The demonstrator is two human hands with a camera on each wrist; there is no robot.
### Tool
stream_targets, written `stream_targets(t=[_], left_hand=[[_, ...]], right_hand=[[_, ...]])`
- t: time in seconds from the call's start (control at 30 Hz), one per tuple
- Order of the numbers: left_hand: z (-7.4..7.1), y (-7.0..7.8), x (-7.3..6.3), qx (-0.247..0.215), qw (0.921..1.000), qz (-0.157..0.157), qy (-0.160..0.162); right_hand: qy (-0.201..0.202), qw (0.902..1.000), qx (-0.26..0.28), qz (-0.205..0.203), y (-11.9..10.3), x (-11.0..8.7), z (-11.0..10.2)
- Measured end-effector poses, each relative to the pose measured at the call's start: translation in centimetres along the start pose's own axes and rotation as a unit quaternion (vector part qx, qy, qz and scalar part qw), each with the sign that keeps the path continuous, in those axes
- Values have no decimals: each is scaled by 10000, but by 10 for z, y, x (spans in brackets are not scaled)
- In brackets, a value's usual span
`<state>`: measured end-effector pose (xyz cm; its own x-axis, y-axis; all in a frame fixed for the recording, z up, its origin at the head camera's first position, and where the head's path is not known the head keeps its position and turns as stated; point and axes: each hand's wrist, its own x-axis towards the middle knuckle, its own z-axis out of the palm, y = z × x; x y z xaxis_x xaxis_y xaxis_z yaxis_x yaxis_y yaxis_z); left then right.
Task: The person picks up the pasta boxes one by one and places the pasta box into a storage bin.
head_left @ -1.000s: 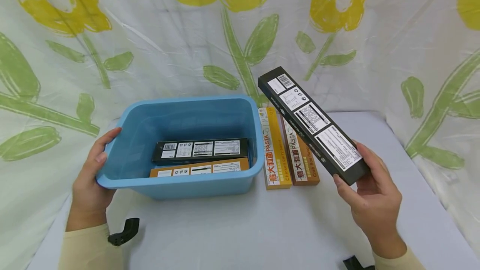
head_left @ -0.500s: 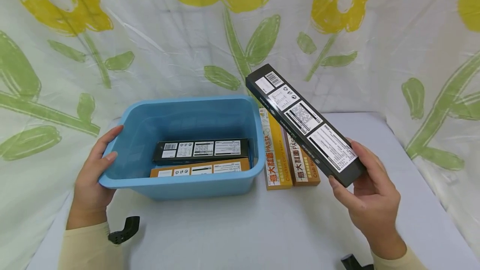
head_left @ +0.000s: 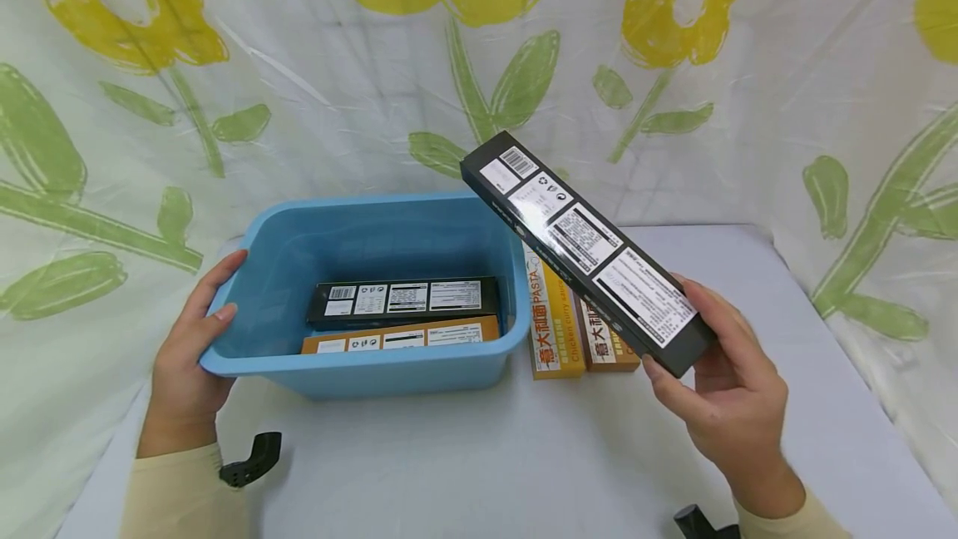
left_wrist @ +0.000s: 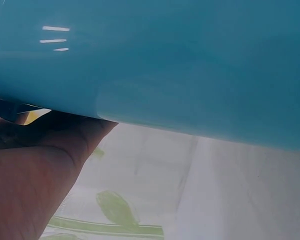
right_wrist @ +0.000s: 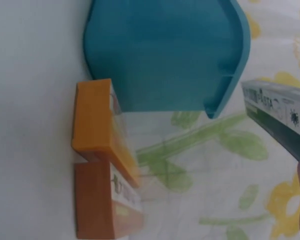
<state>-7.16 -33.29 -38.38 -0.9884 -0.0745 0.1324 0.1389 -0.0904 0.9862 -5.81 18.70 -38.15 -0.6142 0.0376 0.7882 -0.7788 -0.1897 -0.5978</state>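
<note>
My right hand grips the near end of a black pasta box, thumb on one side and fingers on the other. The box is held tilted in the air, white label panels facing up, its far end over the right rim of a blue plastic tub. At the tub's left end my left hand holds the rim, thumb on the near side. Inside the tub lie a black box and, in front of it, an orange-brown box. In the right wrist view the held pasta box shows above the table.
Just right of the tub, a yellow pasta box and a brown pasta box lie side by side, partly hidden under the held box. A white cloth covers the table. Behind hangs a flower-printed curtain.
My right hand has carried the black pasta box leftward, so its far end now overlaps the tub's right rim. My left hand stays at the tub, which has barely moved.
</note>
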Motion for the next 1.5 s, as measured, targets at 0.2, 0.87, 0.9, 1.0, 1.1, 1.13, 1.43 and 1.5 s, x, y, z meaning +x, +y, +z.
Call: stream_targets(t=[0.2,0.87,0.9,1.0,1.1,1.13,1.43,1.5], left_hand=[[0,-3,1,-118,9999,56,-4],[4,2,-1,-34,10000,-8,-28],[4,2,-1,-26,10000,-4,-33],[4,3,-2,-1,10000,-8,-32],[4,3,-3,36,10000,-22,-21],[4,3,-3,51,10000,-27,-15],[4,2,-3,39,10000,-43,25],[4,2,-3,43,10000,-53,34]], right_hand=[[-93,9995,287,-133,2,1,4],[-606,9979,228,-101,5,3,9],[-634,9977,217,-84,5,4,9],[-719,9972,186,-22,5,5,10],[-802,9966,212,-10,6,6,11],[-833,9963,231,-13,7,6,12],[-1224,9922,193,104,11,6,15],[-1308,9911,187,131,12,7,15]])
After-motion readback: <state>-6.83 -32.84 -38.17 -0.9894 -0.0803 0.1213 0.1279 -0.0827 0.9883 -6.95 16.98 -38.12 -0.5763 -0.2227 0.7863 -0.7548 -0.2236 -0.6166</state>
